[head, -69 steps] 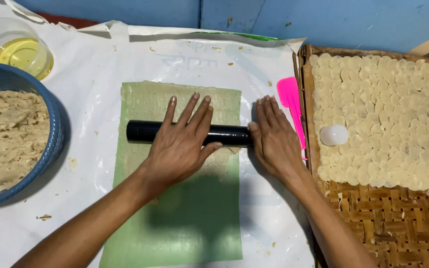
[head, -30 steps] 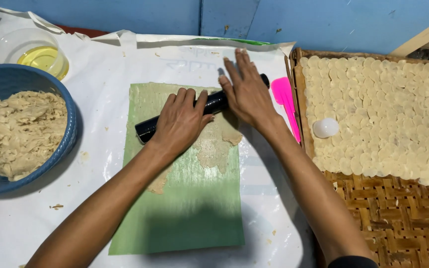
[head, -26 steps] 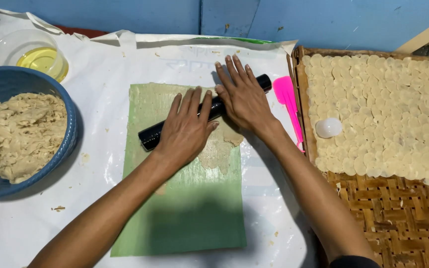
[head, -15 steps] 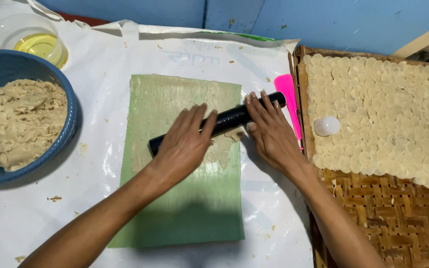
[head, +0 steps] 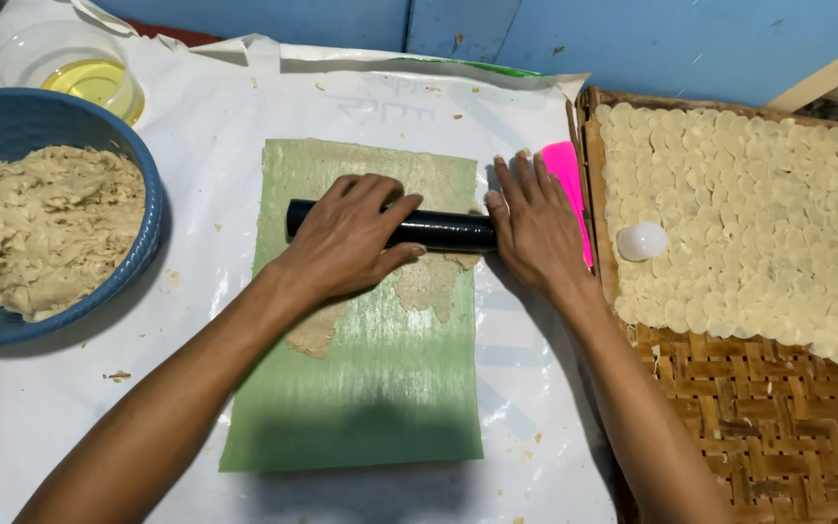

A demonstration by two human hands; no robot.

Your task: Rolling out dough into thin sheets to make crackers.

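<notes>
Black, glossy cylindrical rolling pin [head: 438, 230] lies under both palms, long axis running left-right across the sheet, near level in the head view

Left hand [head: 351, 238]: fingers [head: 380, 199] spread flat and draped over the left half of the pin, not wrapped, palm pressing down; left end of the pin pokes out past the knuckles

Right hand [head: 535, 228]: fingers [head: 516, 180] straight, pointing away from the body, heel of the palm against the right end of the pin; also flat, no closed grip. It sits at the sheet's right edge, mostly over the white covering

Pin sits on the upper half of a green rectangular plastic sheet [head: 380, 388], sheet's long side running away from the person, so pin axis is crosswise to it. Thin beige flattened dough [head: 429, 281] shows just on the near side of the pin, ragged edge, more at [head: 314, 335] by the left wrist; a thin film also on the far side

Both hands equally on the pin, left more central

Outward: pink flat plastic scraper [head: 574, 184] just beside the right fingers, woven bamboo tray [head: 758, 427] covered in small pale round dough discs [head: 758, 213] with a white round cap-like cutter [head: 642, 241] on them. Left side: blue plastic bowl [head: 143, 184] of lumpy beige dough, clear bowl of yellow oil [head: 94, 78] beyond it. White plastic covering [head: 535, 388] over the bench
</notes>
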